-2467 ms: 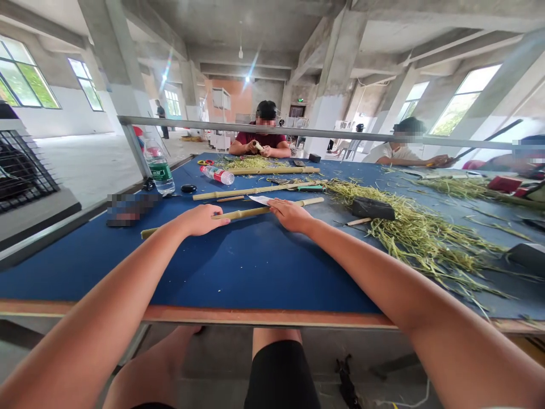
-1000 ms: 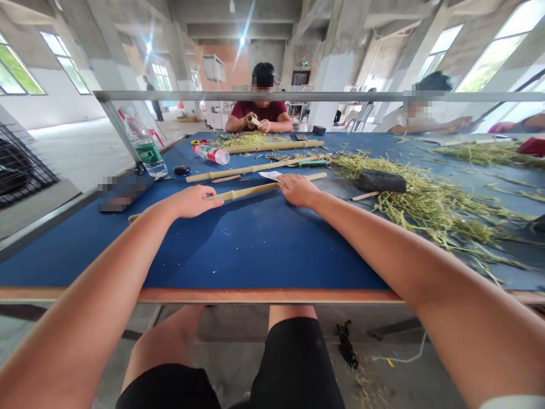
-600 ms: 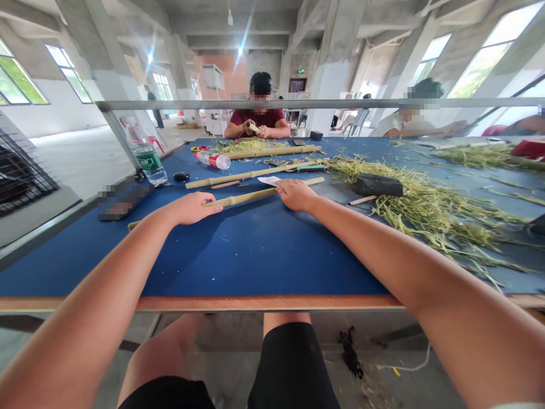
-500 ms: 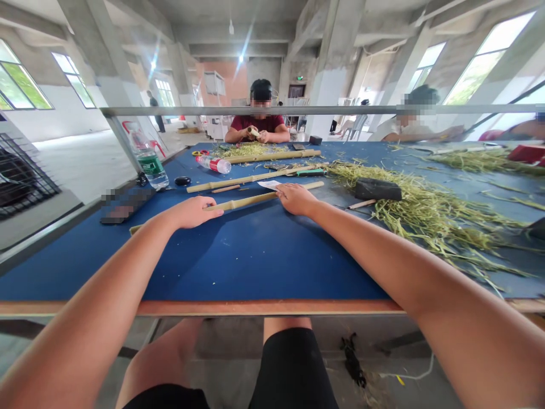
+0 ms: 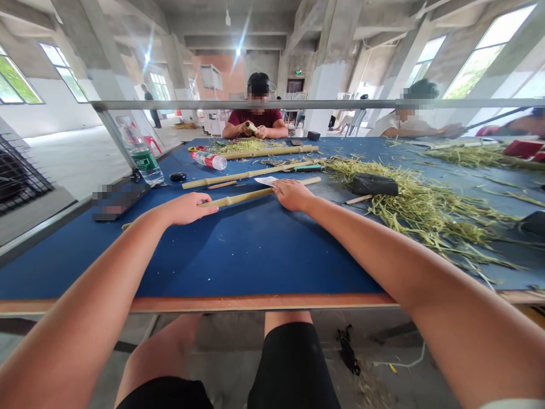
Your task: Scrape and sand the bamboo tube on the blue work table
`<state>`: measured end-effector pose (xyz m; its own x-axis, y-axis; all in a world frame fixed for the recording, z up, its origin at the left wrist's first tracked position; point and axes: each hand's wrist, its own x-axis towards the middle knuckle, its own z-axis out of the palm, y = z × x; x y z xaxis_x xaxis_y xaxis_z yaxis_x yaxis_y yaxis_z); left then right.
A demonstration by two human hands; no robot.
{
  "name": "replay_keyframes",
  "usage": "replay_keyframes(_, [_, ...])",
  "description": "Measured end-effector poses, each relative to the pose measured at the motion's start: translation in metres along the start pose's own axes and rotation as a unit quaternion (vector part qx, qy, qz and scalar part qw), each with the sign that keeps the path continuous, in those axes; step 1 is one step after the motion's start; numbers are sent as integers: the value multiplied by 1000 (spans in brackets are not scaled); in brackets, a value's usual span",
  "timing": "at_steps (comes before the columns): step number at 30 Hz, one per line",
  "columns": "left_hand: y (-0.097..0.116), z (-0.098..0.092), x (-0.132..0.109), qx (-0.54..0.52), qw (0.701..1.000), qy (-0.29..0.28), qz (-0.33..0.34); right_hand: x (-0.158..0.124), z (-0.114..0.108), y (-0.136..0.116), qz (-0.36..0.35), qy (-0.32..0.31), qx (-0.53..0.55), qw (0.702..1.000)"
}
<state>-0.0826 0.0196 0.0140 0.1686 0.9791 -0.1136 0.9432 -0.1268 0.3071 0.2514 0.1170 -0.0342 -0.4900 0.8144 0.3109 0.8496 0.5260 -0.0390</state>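
A long bamboo stick [image 5: 244, 197] lies across the blue table [image 5: 238, 255], slanting up to the right. My left hand [image 5: 191, 208] is closed round its left part, and the stick's far left end shows beyond my forearm. My right hand [image 5: 292, 195] is closed over the stick nearer its right end. A white sheet [image 5: 265, 180], perhaps paper or cloth, sticks out from under the right fingers. Behind lie another bamboo stick [image 5: 247, 173] and a short brown stick [image 5: 222, 184].
Green shavings [image 5: 426, 210] with a dark block [image 5: 374, 184] lie right. Bottles [image 5: 147, 162] [image 5: 208, 160], a black mouse-like object [image 5: 177, 176] and a dark flat object [image 5: 119, 203] are left. Across the table, a person [image 5: 258, 116] holds bamboo; another person [image 5: 413, 122] sits right.
The whole view has shifted slightly, so things appear a little higher and further left. Both hands keep their places on the bamboo stick.
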Motion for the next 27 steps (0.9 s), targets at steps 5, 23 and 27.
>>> replay_keyframes(5, [2, -1, -1, 3, 1000, -10, -11, 0, -1, -2, 0, -8, 5, 1000])
replay_keyframes(23, [-1, 1, 0, -9, 1000, 4, 13, -1, -4, -1, -25, 4, 8, 1000])
replay_keyframes(27, [-4, 2, 2, -12, 1000, 6, 13, -2, -5, -1, -21, -4, 9, 1000])
